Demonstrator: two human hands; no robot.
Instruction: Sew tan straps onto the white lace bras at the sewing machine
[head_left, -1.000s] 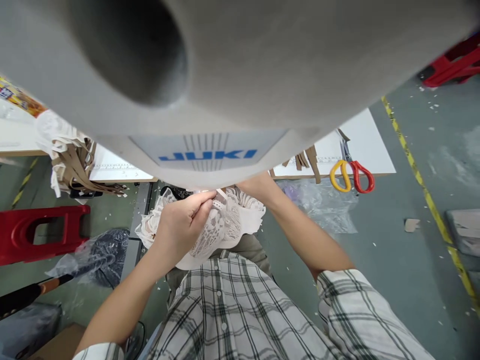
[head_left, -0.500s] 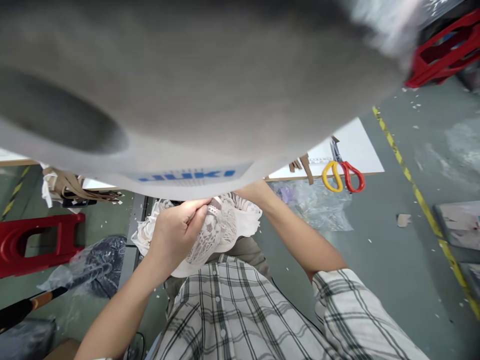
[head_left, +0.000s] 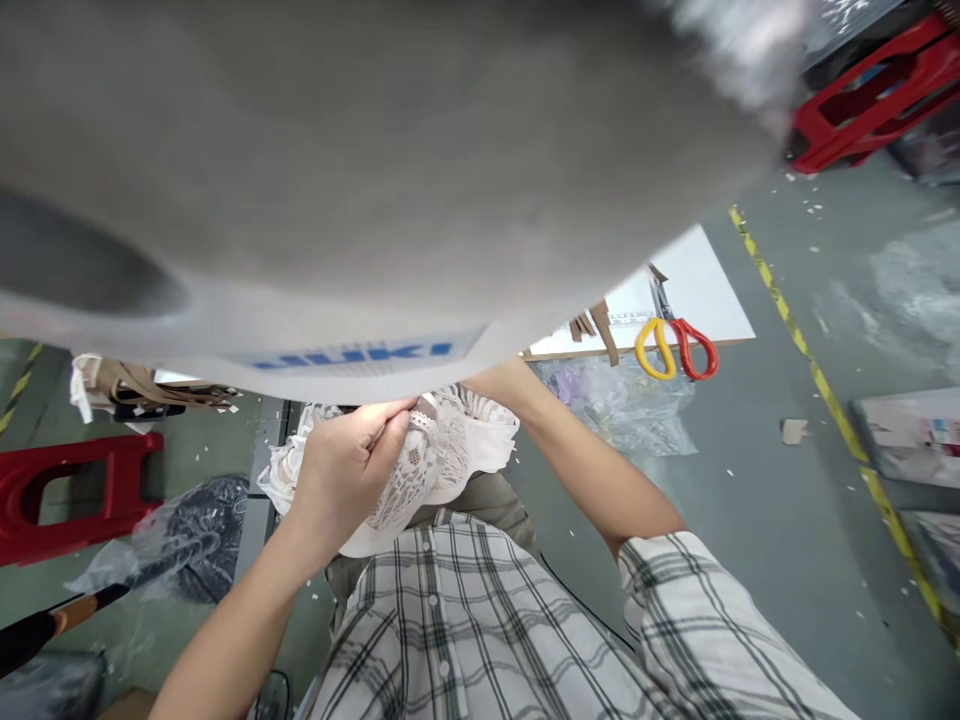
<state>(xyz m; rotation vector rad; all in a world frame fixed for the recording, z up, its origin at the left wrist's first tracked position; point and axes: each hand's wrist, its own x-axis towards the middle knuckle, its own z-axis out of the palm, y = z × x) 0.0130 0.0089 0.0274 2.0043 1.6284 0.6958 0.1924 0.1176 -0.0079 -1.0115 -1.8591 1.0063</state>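
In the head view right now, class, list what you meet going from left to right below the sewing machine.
Red stool → left hand → white lace fabric → clear plastic bag → yellow-and-red scissors → yellow floor line.

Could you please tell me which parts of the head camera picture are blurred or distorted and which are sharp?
Head view: the grey sewing machine body fills the top, very close and out of focus, its blue lettering smeared; the left hand pinching the white lace fabric is fairly sharp, as are the yellow-and-red-handled scissors; the wide lens bends the yellow floor line; the lighting is even, with no glare.
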